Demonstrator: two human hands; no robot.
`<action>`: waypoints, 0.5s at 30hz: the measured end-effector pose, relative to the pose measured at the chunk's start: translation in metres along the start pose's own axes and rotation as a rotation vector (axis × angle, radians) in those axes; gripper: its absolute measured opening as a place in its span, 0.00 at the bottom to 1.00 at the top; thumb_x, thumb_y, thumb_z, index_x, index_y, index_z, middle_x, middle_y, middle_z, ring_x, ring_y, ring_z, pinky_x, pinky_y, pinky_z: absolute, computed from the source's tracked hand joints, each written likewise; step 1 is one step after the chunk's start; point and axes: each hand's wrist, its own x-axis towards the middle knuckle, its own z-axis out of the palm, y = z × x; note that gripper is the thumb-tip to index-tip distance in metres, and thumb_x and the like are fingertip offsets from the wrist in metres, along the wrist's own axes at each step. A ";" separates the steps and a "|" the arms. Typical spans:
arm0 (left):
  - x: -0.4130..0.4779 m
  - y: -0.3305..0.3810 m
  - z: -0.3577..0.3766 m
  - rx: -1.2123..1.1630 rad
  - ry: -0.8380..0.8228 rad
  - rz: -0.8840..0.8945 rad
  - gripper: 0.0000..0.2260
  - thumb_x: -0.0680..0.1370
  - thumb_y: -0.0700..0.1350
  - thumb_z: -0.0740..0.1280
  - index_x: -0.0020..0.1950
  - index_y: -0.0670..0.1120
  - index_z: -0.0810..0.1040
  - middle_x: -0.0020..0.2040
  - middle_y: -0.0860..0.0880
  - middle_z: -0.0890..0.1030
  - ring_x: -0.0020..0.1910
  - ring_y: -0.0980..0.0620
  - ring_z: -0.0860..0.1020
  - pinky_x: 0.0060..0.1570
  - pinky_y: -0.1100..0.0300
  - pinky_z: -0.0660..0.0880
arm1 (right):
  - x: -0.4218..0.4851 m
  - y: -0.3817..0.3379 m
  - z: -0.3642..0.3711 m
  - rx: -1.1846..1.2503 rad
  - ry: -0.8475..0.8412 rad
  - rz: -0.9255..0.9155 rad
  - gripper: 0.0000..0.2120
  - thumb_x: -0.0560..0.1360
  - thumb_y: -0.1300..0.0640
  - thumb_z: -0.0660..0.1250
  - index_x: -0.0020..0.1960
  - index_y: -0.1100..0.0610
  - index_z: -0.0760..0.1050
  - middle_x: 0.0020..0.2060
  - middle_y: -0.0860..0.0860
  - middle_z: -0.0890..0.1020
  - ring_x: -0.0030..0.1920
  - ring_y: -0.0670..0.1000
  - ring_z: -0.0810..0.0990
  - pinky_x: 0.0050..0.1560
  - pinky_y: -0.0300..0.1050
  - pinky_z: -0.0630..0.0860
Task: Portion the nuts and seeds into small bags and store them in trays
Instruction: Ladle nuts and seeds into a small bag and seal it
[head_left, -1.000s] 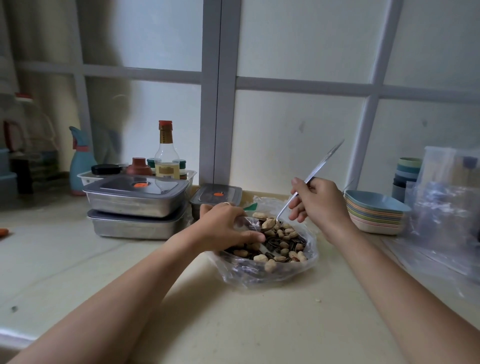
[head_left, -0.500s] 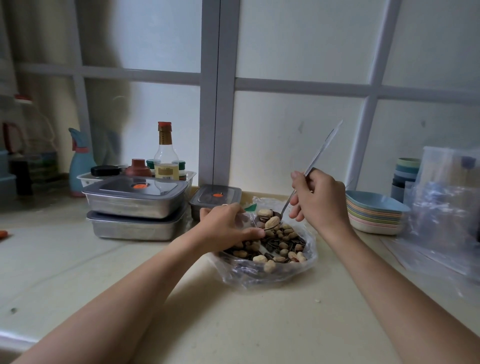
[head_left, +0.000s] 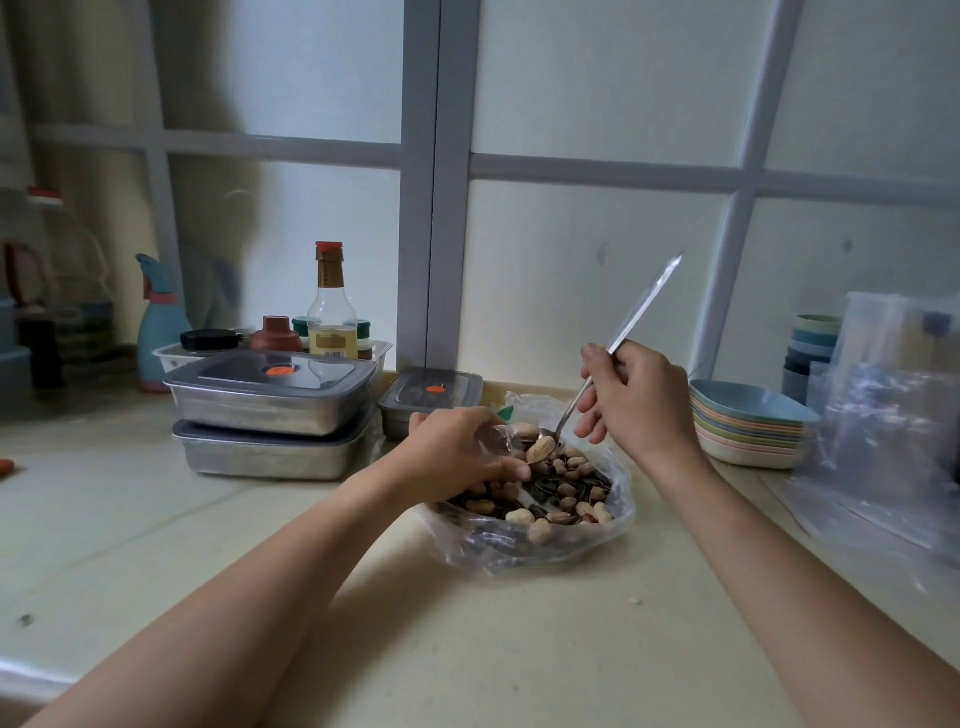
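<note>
A big clear plastic bag lies open on the counter, full of peanuts and dark seeds. My right hand grips a long metal spoon; its bowl, just above the pile, carries a few nuts. My left hand pinches a small clear bag at the big bag's left rim, right beside the spoon's bowl. Two lidded steel trays are stacked to the left, and a smaller lidded tray stands behind the bag.
A stack of pastel dishes and stacked cups stand at the right, with clear plastic bags beside them. Bottles and jars sit in a tub behind the trays. A window wall closes the back.
My right hand has lifted the loaded spoon out of the pile and moved it toward the small bag in my left hand. My left hand has stayed in place.
</note>
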 end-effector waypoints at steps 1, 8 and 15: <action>-0.001 0.001 0.000 0.007 -0.003 0.010 0.32 0.70 0.67 0.73 0.67 0.51 0.77 0.48 0.62 0.78 0.56 0.56 0.75 0.68 0.50 0.64 | 0.001 0.001 -0.001 0.012 0.012 0.022 0.17 0.85 0.53 0.63 0.41 0.62 0.76 0.26 0.54 0.82 0.23 0.54 0.82 0.26 0.42 0.78; -0.007 0.004 -0.001 -0.046 -0.119 0.068 0.34 0.75 0.68 0.67 0.76 0.51 0.72 0.54 0.59 0.82 0.58 0.55 0.79 0.70 0.42 0.68 | 0.005 0.005 -0.004 0.000 0.052 0.105 0.18 0.84 0.52 0.63 0.40 0.62 0.76 0.26 0.53 0.83 0.23 0.55 0.82 0.31 0.44 0.80; -0.004 0.002 -0.001 -0.009 -0.052 0.046 0.31 0.74 0.60 0.74 0.74 0.51 0.74 0.53 0.60 0.82 0.57 0.55 0.79 0.67 0.46 0.72 | 0.004 0.003 -0.003 0.038 0.023 0.099 0.18 0.84 0.52 0.62 0.42 0.62 0.77 0.27 0.54 0.83 0.25 0.56 0.83 0.30 0.47 0.80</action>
